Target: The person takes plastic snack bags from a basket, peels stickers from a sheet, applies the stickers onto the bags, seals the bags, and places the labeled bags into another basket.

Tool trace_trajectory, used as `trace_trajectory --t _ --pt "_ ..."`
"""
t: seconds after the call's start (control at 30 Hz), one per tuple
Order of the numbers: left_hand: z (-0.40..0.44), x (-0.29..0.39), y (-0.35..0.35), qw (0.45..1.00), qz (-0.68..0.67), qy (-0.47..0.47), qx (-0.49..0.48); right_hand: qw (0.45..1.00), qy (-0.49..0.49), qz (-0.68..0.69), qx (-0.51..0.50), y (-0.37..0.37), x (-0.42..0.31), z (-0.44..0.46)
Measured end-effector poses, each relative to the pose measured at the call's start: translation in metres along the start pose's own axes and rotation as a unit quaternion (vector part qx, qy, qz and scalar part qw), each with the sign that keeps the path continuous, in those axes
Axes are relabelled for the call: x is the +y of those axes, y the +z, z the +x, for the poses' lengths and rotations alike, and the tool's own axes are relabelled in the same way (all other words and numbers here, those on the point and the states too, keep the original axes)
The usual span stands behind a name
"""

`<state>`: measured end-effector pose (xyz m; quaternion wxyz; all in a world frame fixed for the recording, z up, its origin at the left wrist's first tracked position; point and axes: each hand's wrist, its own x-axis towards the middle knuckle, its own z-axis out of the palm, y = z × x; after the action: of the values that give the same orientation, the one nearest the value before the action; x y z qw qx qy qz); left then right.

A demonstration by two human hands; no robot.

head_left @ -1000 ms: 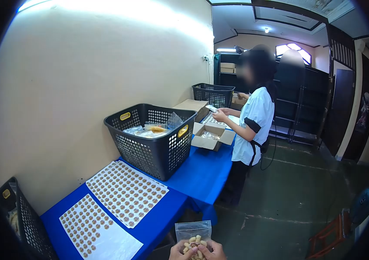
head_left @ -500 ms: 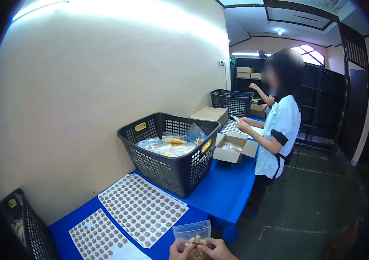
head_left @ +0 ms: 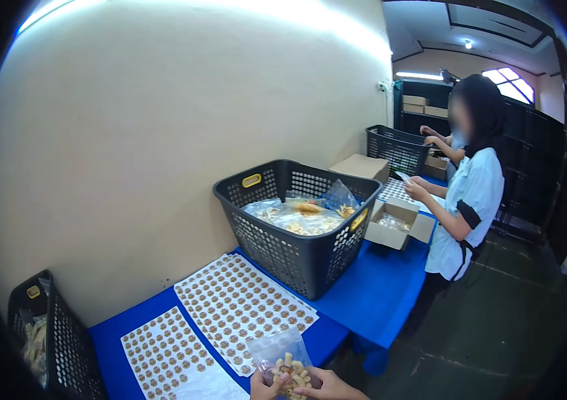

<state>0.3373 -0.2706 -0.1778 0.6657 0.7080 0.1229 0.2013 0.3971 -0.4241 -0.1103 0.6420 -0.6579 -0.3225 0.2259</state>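
A clear plastic bag [head_left: 281, 353] of pale, curved snack pieces is at the bottom of the view, with a round sticker on its front. My left hand [head_left: 268, 387] grips the bag's left side, its thumb on the front. On the right side, my right hand [head_left: 327, 387] holds the same bag, fingers closed on it. Behind the bag lie a sheet of round stickers [head_left: 257, 307] and, to the left, another sticker sheet [head_left: 170, 357] with a bare lower part, both on the blue cloth [head_left: 363, 300].
A black basket [head_left: 283, 247] of filled bags stands beyond the sheets; another basket [head_left: 63, 347] is at the left. An open carton [head_left: 390, 223] sits near a co-worker [head_left: 470, 200] holding a small packet. Farther back are another basket [head_left: 397, 150] and another person's arms.
The view has turned left, so the baskets and co-worker appear farther right. The bag in my hands has tilted and moved over the sticker sheets' near edge.
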Motion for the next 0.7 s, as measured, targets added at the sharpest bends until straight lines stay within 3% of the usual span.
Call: trace_trajectory --t 0.07,0.1,0.17,0.23,0.3,0.4,0.5,0.63,0.7 --pt "0.001 0.01 -0.005 0.998 0.032 0.05 0.017 0.995 0.005 -0.051 -0.085 -0.01 -0.015 0.008" --pt "-0.001 0.016 -0.007 0.997 -0.04 0.062 -0.002 0.997 0.035 -0.05 -0.043 -0.013 -0.025 0.012" --pt "-0.005 0.036 -0.008 0.99 -0.115 0.077 -0.011 0.988 -0.134 -0.069 0.012 -0.043 -0.027 0.039" --pt "-0.008 0.045 -0.01 0.989 -0.135 0.043 0.036 0.966 -0.224 -0.077 0.103 -0.078 -0.065 0.067" --pt "-0.012 0.035 -0.017 0.99 -0.128 0.049 0.045 0.914 -0.323 -0.121 0.212 -0.114 -0.101 0.103" --pt "-0.018 0.037 -0.022 0.983 -0.135 0.037 0.118 0.818 -0.373 -0.218 0.379 -0.152 -0.152 0.155" --pt "-0.024 0.035 -0.026 0.977 -0.109 0.058 0.175 0.764 -0.361 -0.31 0.436 -0.194 -0.154 0.217" --pt "-0.032 0.035 -0.022 0.966 -0.102 0.078 0.223 0.795 -0.246 -0.402 0.381 -0.224 -0.108 0.264" --pt "-0.037 0.039 -0.018 0.962 -0.097 0.084 0.24 0.817 -0.125 -0.448 0.341 -0.233 -0.083 0.277"
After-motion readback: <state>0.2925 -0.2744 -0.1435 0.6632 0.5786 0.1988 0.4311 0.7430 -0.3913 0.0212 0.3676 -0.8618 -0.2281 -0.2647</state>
